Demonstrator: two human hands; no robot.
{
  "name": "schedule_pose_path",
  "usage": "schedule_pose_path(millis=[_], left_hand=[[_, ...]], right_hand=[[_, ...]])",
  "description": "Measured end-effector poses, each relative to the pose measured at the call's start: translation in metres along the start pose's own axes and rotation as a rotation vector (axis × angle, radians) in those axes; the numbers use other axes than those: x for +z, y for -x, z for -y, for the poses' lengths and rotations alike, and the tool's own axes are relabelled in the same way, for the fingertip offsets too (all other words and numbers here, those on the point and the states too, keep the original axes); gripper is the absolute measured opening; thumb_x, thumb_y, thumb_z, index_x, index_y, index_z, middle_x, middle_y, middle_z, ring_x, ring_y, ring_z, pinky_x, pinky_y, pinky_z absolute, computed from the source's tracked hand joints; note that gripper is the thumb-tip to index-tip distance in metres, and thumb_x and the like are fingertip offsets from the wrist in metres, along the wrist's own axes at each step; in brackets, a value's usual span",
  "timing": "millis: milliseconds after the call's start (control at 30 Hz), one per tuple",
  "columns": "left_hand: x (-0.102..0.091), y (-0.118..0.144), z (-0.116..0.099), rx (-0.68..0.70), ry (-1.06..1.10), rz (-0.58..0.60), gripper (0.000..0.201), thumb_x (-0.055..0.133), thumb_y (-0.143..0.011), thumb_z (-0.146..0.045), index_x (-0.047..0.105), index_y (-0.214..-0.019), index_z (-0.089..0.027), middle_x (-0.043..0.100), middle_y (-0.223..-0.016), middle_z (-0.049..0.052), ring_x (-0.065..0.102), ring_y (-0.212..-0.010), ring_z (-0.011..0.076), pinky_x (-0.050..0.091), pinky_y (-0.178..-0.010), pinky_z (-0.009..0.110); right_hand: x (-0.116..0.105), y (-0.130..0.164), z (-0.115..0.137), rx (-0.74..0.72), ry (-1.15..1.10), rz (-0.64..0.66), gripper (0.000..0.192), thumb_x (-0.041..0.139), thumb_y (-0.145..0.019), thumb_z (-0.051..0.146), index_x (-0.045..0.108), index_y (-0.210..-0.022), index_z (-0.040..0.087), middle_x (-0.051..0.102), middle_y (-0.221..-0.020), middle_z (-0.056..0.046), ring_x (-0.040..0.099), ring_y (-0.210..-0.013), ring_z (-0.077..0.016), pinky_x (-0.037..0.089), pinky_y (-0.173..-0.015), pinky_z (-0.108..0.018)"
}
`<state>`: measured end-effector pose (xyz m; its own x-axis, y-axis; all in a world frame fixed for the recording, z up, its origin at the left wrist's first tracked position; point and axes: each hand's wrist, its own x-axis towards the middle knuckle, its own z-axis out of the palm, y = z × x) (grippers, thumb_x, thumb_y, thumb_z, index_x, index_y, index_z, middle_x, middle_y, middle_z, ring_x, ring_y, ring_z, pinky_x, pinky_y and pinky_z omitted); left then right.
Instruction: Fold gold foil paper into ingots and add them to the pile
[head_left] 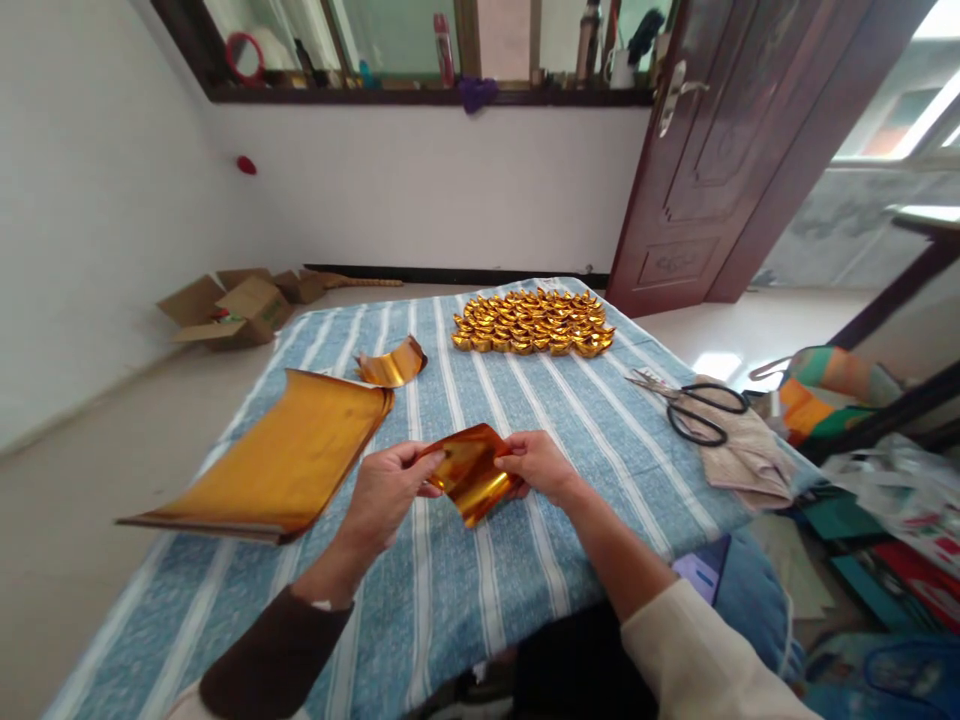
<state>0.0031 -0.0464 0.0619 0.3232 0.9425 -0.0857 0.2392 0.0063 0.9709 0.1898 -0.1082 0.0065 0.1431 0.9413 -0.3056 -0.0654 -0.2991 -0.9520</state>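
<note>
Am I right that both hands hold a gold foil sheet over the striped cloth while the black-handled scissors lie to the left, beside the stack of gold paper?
Not quite. The head view shows the scissors lying on the right, not beside the stack of gold paper on the left. The rest holds: left hand and right hand hold the gold foil sheet over the striped cloth.

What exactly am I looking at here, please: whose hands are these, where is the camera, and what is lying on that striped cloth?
There is one picture, taken by a camera on a person's head, looking down at their own bare hands. The left hand and right hand together hold a sheet of gold foil paper, bent between them. On the blue striped cloth lie a stack of gold sheets, one curled gold piece, a cluster of folded gold ingots and black-handled scissors.
</note>
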Motion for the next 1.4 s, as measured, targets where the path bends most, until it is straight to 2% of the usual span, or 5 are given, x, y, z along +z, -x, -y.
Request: schedule_pose_path(millis=[400,800,1033,1167,1400], left_hand=[[-0.009,0.004,0.033,-0.251,0.255,0.013,0.015,0.072,-0.07,-0.022,0.068,-0.081,-0.012,0.071,-0.087,0.008,0.067,-0.072,0.0172,0.057,-0.051,0.025],[-0.022,-0.017,0.024,0.051,-0.28,-0.047,0.034,0.07,-0.062,-0.025,0.07,-0.094,-0.015,0.073,-0.093,0.009,0.07,-0.09,0.0278,0.053,-0.051,0.024],[-0.016,-0.021,0.017,0.203,-0.419,0.05,0.023,0.059,-0.069,-0.02,0.074,-0.086,-0.018,0.072,-0.091,0.005,0.067,-0.075,0.0201,0.051,-0.053,0.023],[-0.012,-0.026,0.027,0.043,-0.306,0.078,0.019,0.056,-0.07,-0.02,0.073,-0.078,-0.018,0.07,-0.077,0.002,0.062,-0.055,0.0148,0.049,-0.046,0.023],[-0.007,-0.026,0.032,-0.057,0.039,0.041,0.017,0.065,-0.066,-0.026,0.072,-0.077,-0.015,0.072,-0.074,0.003,0.068,-0.068,0.0187,0.057,-0.058,0.027]], right_hand=[[-0.003,0.02,-0.006,0.022,0.026,0.053,0.006,0.062,-0.078,0.019,0.062,-0.082,0.016,0.063,-0.052,0.004,0.057,-0.037,-0.0082,0.041,-0.035,-0.015],[-0.014,-0.002,0.014,-0.092,0.2,0.089,0.008,0.059,-0.073,0.021,0.059,-0.067,0.017,0.055,-0.042,0.007,0.048,-0.028,-0.0075,0.028,-0.027,-0.015],[-0.018,-0.015,0.023,-0.084,0.224,0.152,0.009,0.061,-0.07,0.025,0.06,-0.065,0.017,0.053,-0.039,0.007,0.046,-0.027,-0.0075,0.028,-0.027,-0.016],[-0.018,-0.022,0.017,-0.068,0.191,0.109,0.01,0.063,-0.069,0.027,0.06,-0.066,0.017,0.051,-0.038,0.008,0.044,-0.026,-0.0072,0.026,-0.026,-0.016],[-0.012,-0.02,-0.001,-0.002,0.017,0.058,0.019,0.067,-0.07,0.032,0.062,-0.078,0.015,0.055,-0.043,0.007,0.042,-0.026,-0.0065,0.026,-0.026,-0.018]])
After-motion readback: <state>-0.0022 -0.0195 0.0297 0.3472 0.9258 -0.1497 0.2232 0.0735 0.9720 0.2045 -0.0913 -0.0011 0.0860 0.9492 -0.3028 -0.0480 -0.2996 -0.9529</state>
